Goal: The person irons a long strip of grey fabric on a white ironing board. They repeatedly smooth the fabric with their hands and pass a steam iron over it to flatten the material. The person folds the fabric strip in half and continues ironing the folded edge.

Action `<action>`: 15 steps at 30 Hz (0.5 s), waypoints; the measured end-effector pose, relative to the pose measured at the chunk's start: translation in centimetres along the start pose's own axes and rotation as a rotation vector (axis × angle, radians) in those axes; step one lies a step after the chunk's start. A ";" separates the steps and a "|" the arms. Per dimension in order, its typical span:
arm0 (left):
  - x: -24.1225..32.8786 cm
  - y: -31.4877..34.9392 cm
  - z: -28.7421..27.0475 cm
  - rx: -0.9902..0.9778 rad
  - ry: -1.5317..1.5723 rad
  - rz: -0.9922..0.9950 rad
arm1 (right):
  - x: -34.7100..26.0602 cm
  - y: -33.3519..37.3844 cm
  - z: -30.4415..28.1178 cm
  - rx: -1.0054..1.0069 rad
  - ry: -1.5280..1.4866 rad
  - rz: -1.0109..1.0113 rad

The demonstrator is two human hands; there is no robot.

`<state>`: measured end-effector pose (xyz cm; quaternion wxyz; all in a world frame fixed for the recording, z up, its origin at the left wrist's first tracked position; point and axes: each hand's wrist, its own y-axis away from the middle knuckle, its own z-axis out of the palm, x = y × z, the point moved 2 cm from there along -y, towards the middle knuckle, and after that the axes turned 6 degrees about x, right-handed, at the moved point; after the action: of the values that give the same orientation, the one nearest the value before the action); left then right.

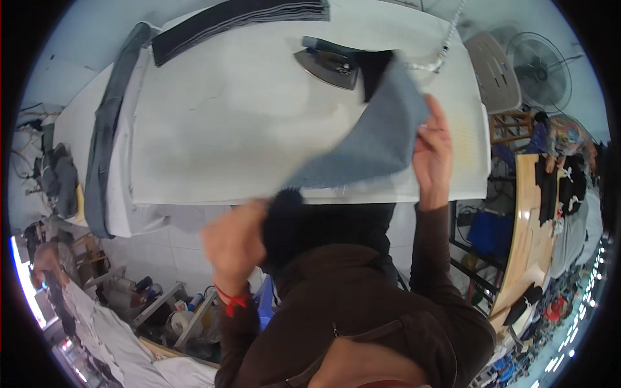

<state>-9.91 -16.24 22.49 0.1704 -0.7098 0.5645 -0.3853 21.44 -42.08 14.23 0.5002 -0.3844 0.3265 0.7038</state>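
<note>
A blue-grey, denim-like fabric piece (372, 142) is held up over the front right of the white table, its far end showing a black side. My right hand (433, 147) pinches its right edge, thumb and fingers closed. My left hand (236, 236), smeared by motion, is closed at the near left end of the piece, by a dark part of the cloth in front of my body. Past the fabric, an iron (328, 66) rests on the table, partly next to the black far end.
A stack of dark cut fabric strips (239, 29) lies along the far edge of the white table (213, 142). Rolled dark cloth (110, 136) hangs at the left. A fan (539, 70) stands far right; another person is at a wooden table (524, 226) on the right.
</note>
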 end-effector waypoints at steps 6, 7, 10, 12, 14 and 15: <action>2.5 5.8 7.9 -0.802 0.145 0.202 | 0.1 4.5 -13.1 0.428 0.203 -0.079; 1.0 6.9 8.0 -0.876 0.243 0.194 | 0.9 5.5 -15.4 0.532 0.241 -0.046; -3.2 8.1 8.0 -0.613 0.288 -0.193 | 2.9 9.2 -22.4 0.560 0.289 0.039; -8.0 11.0 7.6 -0.488 0.105 -0.492 | 3.0 9.4 -23.1 0.578 0.183 0.046; -10.5 13.6 6.8 -0.721 -0.084 -0.593 | 2.7 7.8 -22.6 0.583 0.138 0.024; -11.2 14.9 6.4 -0.834 -0.184 -0.643 | 2.6 6.6 -22.1 0.621 0.094 0.027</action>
<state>-15.92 -11.56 4.28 -0.2041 -0.8852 0.4066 -0.0973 19.38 -61.48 1.60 0.5689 -0.2410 0.5535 0.5585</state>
